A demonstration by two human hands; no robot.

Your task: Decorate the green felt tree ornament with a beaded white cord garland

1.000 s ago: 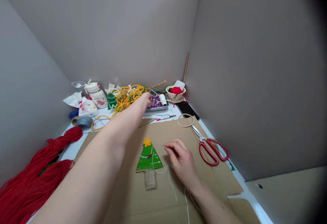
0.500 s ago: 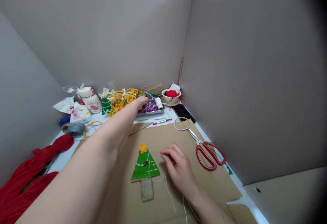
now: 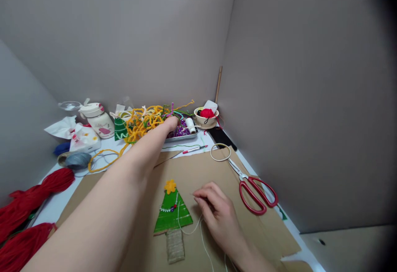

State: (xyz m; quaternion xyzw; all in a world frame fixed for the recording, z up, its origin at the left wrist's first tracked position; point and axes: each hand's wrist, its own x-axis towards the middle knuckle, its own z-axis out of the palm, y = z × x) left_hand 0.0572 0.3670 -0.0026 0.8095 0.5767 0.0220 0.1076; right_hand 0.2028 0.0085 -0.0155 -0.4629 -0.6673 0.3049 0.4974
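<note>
My left hand (image 3: 171,123) reaches to the back of the table, over a metal tray (image 3: 181,138) of purple beads (image 3: 181,130); its fingers are hidden. In front, my right hand (image 3: 217,208) is closed in a pinch on a needle (image 3: 191,194), of which only a thin, pale tip shows. White thread (image 3: 190,233) loops from a green cardboard Christmas tree (image 3: 174,220) to beneath this hand. The tree lies flat, with a yellow flower-shaped topper (image 3: 170,186), a short string of beads (image 3: 168,210) and a twine-wrapped trunk (image 3: 175,247).
Red-handled scissors (image 3: 252,189) and a ring (image 3: 220,152) lie right on the cardboard (image 3: 248,222). Behind are a pen (image 3: 194,149), a phone (image 3: 222,138), a thread spool (image 3: 190,125), a bowl (image 3: 206,121) and tangled yellow yarn (image 3: 141,125). Red yarn (image 3: 40,191) and a bottle (image 3: 99,121) stand left.
The view has shifted slightly, with the tree now lower in it. My left hand remains at the bead tray, and my right hand keeps its pinch beside the tree.
</note>
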